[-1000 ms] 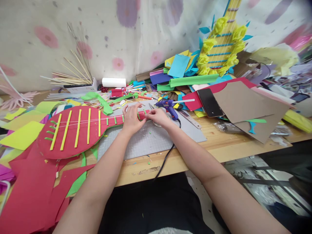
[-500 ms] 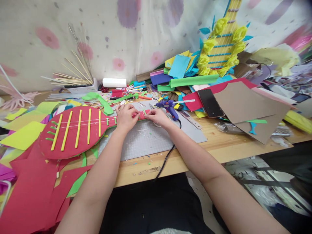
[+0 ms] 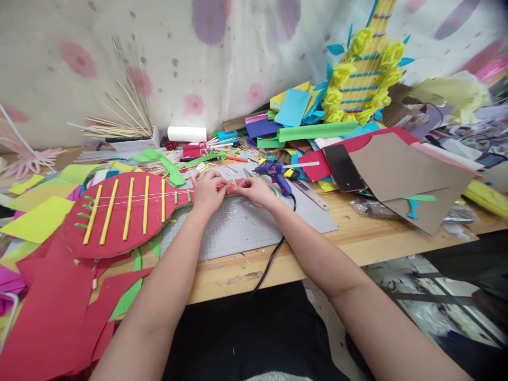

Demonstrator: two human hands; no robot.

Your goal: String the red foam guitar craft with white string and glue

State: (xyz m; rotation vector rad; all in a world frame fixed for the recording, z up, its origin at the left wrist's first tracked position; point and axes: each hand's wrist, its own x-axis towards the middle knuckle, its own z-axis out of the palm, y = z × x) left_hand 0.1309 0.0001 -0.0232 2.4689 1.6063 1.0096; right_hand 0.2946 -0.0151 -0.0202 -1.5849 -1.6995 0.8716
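Observation:
A red paper guitar with yellow cross strips and thin white strings lies flat on the table, its neck pointing right over a grey cutting mat. My left hand rests curled on the neck, fingers pressing it down. My right hand pinches at the neck's right end, beside small green strips; what its fingertips hold is too small to make out. A blue glue gun lies just behind my right hand, its black cord running off the table's front edge.
Red and green paper scraps cover the left. A black phone lies on red paper beside brown cardboard. A yellow guitar with paper flowers leans on the wall above stacked coloured sheets. Wooden sticks stand at back left.
My left hand slid a little left along the guitar neck, baring the green strips. My right hand kept its pinch at the neck's end.

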